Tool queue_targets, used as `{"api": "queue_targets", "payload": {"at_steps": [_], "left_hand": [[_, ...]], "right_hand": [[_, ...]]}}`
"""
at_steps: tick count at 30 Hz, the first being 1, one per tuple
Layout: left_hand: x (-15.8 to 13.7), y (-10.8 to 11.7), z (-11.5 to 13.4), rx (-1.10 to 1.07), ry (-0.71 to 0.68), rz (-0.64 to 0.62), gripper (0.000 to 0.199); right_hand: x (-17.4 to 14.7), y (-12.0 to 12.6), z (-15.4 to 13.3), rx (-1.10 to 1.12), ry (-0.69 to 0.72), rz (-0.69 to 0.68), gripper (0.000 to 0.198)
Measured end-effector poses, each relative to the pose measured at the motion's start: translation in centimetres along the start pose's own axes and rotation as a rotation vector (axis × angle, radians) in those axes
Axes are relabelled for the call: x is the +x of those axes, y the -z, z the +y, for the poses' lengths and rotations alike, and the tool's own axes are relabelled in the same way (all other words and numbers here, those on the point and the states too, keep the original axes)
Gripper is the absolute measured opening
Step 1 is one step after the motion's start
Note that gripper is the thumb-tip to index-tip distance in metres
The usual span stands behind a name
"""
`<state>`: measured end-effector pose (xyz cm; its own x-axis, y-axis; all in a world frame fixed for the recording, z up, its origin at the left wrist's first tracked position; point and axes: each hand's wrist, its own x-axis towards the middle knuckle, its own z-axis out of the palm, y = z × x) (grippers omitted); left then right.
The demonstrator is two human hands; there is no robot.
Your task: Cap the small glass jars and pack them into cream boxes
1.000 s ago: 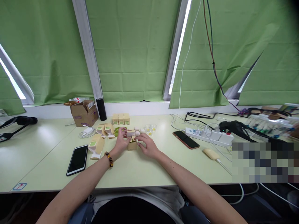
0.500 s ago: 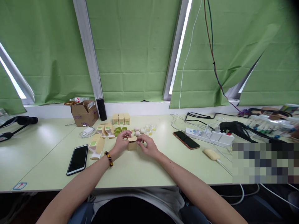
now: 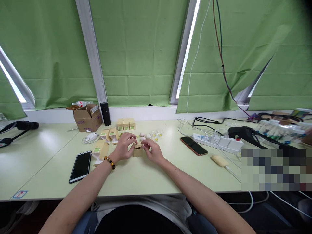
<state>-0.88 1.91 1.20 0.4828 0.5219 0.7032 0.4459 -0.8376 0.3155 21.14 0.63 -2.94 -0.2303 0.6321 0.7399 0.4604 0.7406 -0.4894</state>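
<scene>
A small kraft cardboard box (image 3: 138, 152) stands upright on the table between my hands. Its top flap is partly raised, with a dark gap beneath it. My left hand (image 3: 124, 146) grips the box's left side and top edge, fingers curled over it. On the opposite side, my right hand (image 3: 153, 151) pinches the top right corner. Just beyond the box lie small pale pink and white pieces (image 3: 143, 135) and several clear cups with yellow bits (image 3: 156, 134). Green pieces behind my left hand are mostly covered by it.
Three closed kraft boxes (image 3: 126, 124) stand at the back. Opened boxes (image 3: 100, 149) lie left, near a phone (image 3: 80, 166). A carton (image 3: 87, 117) and black cylinder (image 3: 105, 113) stand behind. Right are another phone (image 3: 194, 146), a power strip (image 3: 218, 142) and cables.
My left hand has shifted over the box top and now covers more of the green pieces. The flap's angle has changed, and a dark gap now shows. My right hand stays at its corner.
</scene>
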Motion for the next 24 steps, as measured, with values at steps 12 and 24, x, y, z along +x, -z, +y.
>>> {"api": "queue_targets", "payload": {"at_steps": [12,24], "left_hand": [[0.31,0.78,-0.54,0.267,-0.259,-0.09,0.005],[0.47,1.05,-0.02,0.405,-0.306,-0.212,0.01]], "right_hand": [[-0.2,-0.15,-0.13,-0.034,0.035,-0.011,0.011],[-0.36,0.09,-0.23,-0.127,0.03,-0.061,0.014]]}}
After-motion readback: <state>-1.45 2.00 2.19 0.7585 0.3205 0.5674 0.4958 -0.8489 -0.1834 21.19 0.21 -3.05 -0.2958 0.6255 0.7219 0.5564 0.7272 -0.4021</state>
